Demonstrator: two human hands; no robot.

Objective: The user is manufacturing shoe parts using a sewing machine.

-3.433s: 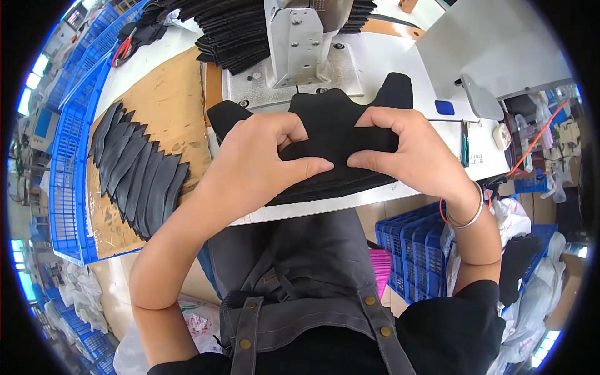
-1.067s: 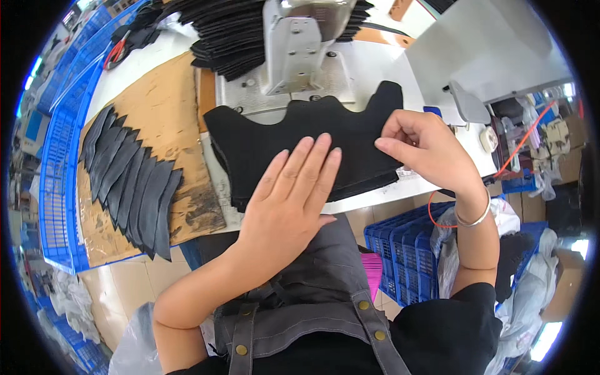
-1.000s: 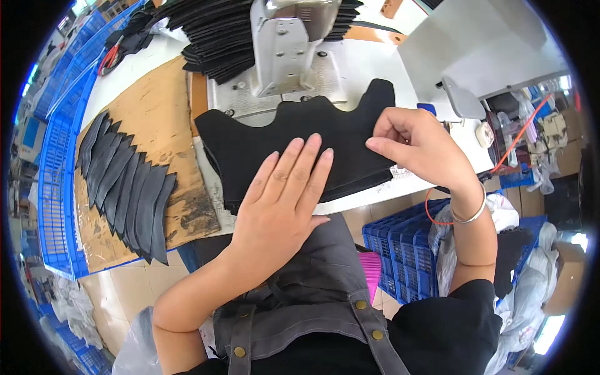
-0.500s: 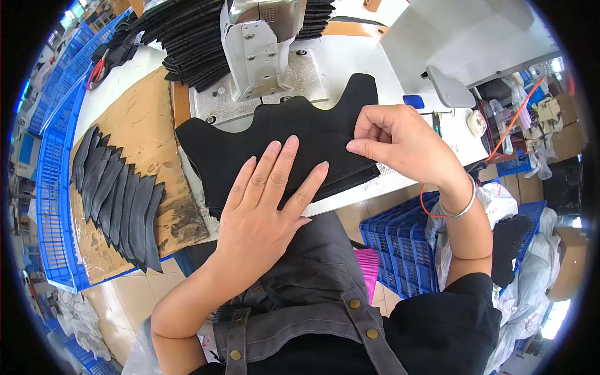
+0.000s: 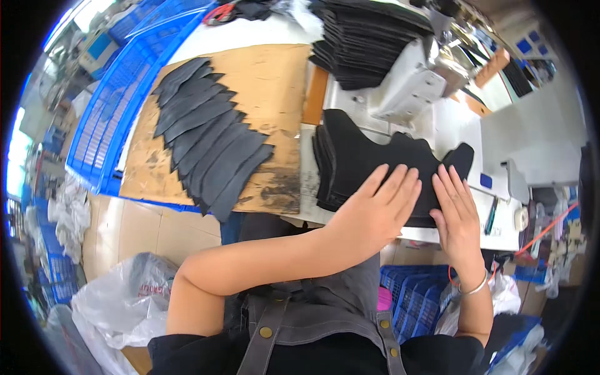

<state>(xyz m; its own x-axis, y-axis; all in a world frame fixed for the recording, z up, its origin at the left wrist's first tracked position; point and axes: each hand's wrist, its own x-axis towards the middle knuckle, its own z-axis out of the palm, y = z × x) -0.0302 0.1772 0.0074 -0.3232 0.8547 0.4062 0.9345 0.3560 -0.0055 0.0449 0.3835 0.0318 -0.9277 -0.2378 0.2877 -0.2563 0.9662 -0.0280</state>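
A stack of black cut fabric pieces (image 5: 365, 156) with curved edges lies on the white table in front of the sewing machine (image 5: 406, 87). My left hand (image 5: 378, 206) rests flat on the top piece, fingers stretched out. Close to its right, my right hand (image 5: 458, 215) lies on the right part of the same piece with its fingers straight. Both hands are open and grip nothing. The layers show along the stack's left edge. Part of its near edge is hidden behind my hands.
Dark curved strips (image 5: 215, 147) overlap in a row on a stained brown board (image 5: 281, 125) at the left. Beyond that board stands a blue plastic basket (image 5: 115, 125). A tall pile of black pieces (image 5: 369, 44) sits behind the stack. Blue crates (image 5: 409, 297) stand below the table.
My view has swung left, so the scene sits farther right. My right hand has gone from curled fingers at the piece's edge to lying flat on it. My left hand stays on the piece.
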